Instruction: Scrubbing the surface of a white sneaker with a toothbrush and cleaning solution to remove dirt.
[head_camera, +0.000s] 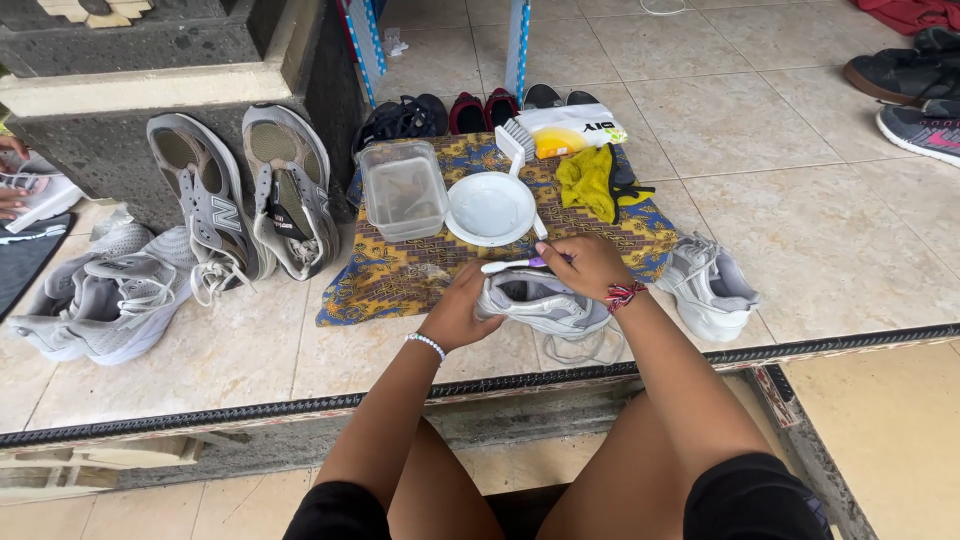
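My left hand (458, 310) grips the heel end of a grey sneaker (545, 303) lying on its side at the near edge of a patterned cloth (400, 270). My right hand (588, 266) rests over the shoe's opening and holds a toothbrush (508, 265) with a white and purple handle, its head pointing left above the shoe. The shoe's loose laces (580, 350) hang onto the tile below it.
On the cloth stand a clear plastic tub (403, 188), a white bowl (490, 208), a scrub brush (516, 140), a yellow rag (588, 180) and a white packet (575, 125). Another grey sneaker (708, 285) lies right. Several sneakers (200, 210) lie at left. Another person's hand (12, 200) shows far left.
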